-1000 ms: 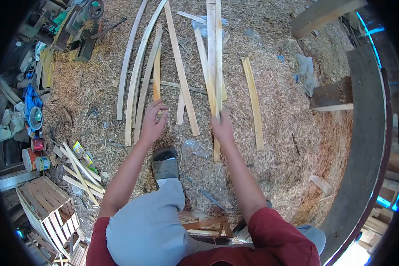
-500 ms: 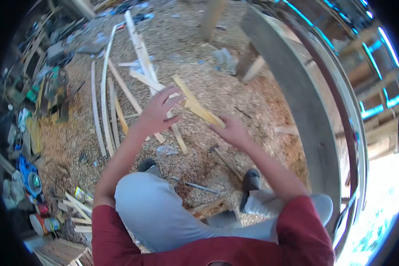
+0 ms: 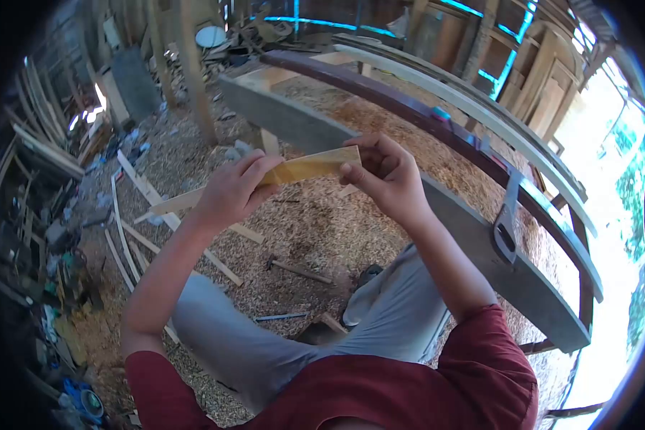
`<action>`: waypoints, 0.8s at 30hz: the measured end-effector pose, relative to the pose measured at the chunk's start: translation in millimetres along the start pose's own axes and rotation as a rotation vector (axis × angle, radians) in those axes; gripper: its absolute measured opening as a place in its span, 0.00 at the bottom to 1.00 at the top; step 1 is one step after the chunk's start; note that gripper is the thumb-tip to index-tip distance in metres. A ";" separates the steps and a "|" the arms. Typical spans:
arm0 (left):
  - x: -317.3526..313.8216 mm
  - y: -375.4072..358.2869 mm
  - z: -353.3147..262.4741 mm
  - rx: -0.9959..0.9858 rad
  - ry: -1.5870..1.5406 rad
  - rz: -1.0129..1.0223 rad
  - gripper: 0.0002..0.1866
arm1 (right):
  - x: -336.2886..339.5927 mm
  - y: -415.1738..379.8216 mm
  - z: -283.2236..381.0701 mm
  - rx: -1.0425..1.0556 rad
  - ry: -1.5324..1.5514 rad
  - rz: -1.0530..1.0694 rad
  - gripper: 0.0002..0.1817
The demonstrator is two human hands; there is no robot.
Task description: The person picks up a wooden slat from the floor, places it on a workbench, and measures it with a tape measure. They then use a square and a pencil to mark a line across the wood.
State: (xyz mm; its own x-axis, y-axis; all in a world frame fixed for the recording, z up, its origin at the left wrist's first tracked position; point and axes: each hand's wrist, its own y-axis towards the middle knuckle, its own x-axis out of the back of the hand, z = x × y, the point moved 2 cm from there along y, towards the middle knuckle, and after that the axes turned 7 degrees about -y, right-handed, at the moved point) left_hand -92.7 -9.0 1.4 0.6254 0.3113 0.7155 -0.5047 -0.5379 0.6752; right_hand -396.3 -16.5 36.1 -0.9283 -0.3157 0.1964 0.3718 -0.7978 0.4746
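Note:
A pale yellow wooden strip [image 3: 312,166] is held up in front of me, slanting slightly upward to the right. My left hand [image 3: 236,185] is closed around it, fingers over the top edge. Beyond that hand a pale length of wood [image 3: 178,203] sticks out to the left. At the strip's squared right end, my right hand [image 3: 388,178] pinches it between thumb and curled fingers. Below, on the shavings, lies a hammer [image 3: 301,272] with a wooden handle. A thin grey metal bar [image 3: 281,316] rests nearer my legs.
A thick grey plank [image 3: 473,215] on edge crosses the right side. Behind it run a dark red beam [image 3: 380,93] and a handsaw [image 3: 507,222] resting against the planks. Loose wooden strips [image 3: 147,190] lie on the floor at left, near scattered clutter [image 3: 64,279].
My view has swung up and to the right. The left hand, spread open before, has closed on the strip, and the right hand has shifted to its end.

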 end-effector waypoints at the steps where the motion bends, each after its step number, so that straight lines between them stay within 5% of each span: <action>1: -10.9 14.1 -6.5 -0.024 0.003 0.013 0.24 | 14.3 -10.7 3.9 0.011 0.003 -0.025 0.18; 6: -67.6 76.8 -33.6 -0.322 0.044 0.001 0.29 | 75.8 -55.2 11.5 0.182 -0.143 -0.196 0.22; 16: -129.9 196.8 -81.0 -0.436 0.139 0.422 0.29 | 189.8 -133.1 -6.2 0.104 -0.505 -0.576 0.21; 23: -149.0 232.3 -95.9 -0.418 0.139 0.260 0.23 | 200.3 -154.5 -28.0 0.001 -0.376 -0.581 0.16; 24: -146.4 242.3 -97.4 -0.277 0.071 0.255 0.20 | 200.2 -156.2 -28.4 -0.014 -0.365 -0.575 0.16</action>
State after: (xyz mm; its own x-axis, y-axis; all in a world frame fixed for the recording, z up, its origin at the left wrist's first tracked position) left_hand -364.6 -108.6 77.7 0.4214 0.2538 0.8706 -0.7865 -0.3758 0.4902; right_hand -640.4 30.3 -23.0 -0.9155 0.3522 0.1944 -0.1825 -0.7942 0.5796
